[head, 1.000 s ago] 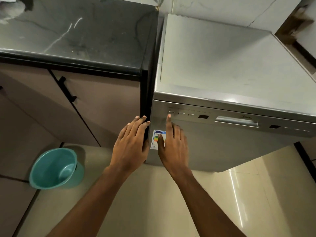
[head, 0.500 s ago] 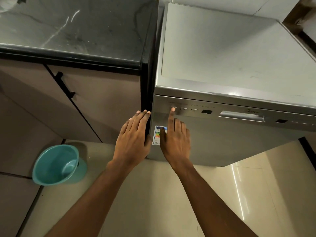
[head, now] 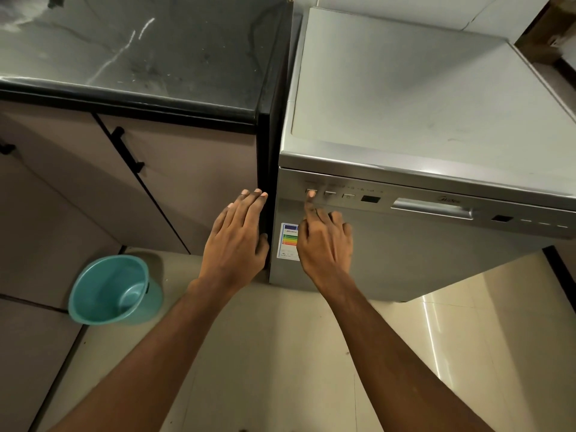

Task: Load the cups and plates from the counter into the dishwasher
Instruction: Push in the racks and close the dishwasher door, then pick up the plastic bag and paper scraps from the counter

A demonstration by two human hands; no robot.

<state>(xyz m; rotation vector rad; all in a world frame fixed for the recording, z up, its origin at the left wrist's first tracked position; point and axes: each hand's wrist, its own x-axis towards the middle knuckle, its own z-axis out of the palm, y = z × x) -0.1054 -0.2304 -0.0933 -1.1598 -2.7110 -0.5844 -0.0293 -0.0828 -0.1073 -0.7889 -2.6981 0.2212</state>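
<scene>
On the dishwasher (head: 405,251) panel, the right hand (head: 324,241) presses the leftmost button (head: 311,192) with one fingertip, holding nothing; press squarely; left hand (head: 237,241) flat, empty, steadying.

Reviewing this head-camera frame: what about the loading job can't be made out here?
- Inside of the silver dishwasher: hidden by its shut door.
- Cups and plates: none in view; the dark stone counter is cut off by the top and left edges.
- Button labels: too small to read; the right hand covers the leftmost button.
- Colour-striped sticker: partly hidden by that hand.
- Left hand: contact with the black side panel unclear.
</scene>
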